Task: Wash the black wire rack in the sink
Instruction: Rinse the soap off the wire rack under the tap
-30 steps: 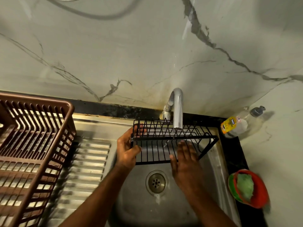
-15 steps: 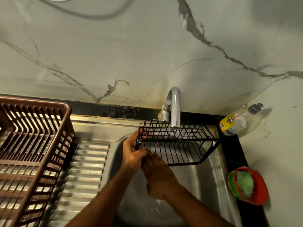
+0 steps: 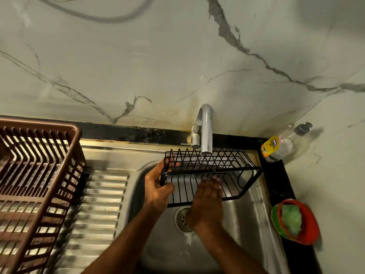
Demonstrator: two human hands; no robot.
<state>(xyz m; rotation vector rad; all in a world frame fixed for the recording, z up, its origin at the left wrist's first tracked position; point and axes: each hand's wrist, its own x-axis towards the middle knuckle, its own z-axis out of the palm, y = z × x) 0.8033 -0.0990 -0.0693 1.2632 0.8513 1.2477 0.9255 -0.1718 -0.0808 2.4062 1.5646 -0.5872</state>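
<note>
Black wire rack (image 3: 211, 175) held over the sink (image 3: 254, 220), near its back edge, directly under the tap (image 3: 206, 131); thin stream of water falling through the rear wires. Left hand (image 3: 158, 186) gripping the rack's left end, fingers curled round the end frame, thumb hooked over the lower front wire. Right hand (image 3: 208, 196) flat against the front panel, fingers straight and together, holding nothing, rubbing the wires by the look of it. Step in hand, as judged: rinse and hand-scrub of the front panel. To do well: keep left grip firm so the rack does not swing under the rubbing pressure; stroke along the wires rather than across, to clear the gaps; tilt the rack so the stream reaches the panel being rubbed, not only the back row; then turn to bring the base and right end under the water. Risk: wet wire slipping from the one holding hand and dropping toward the drain (image 3: 184, 219). Green scrub pad in red dish (image 3: 296, 222) at the right edge of the surface, soap bottle (image 3: 276, 148) at the back right corner, both within reach if bare-hand rubbing proves insufficient.
</note>
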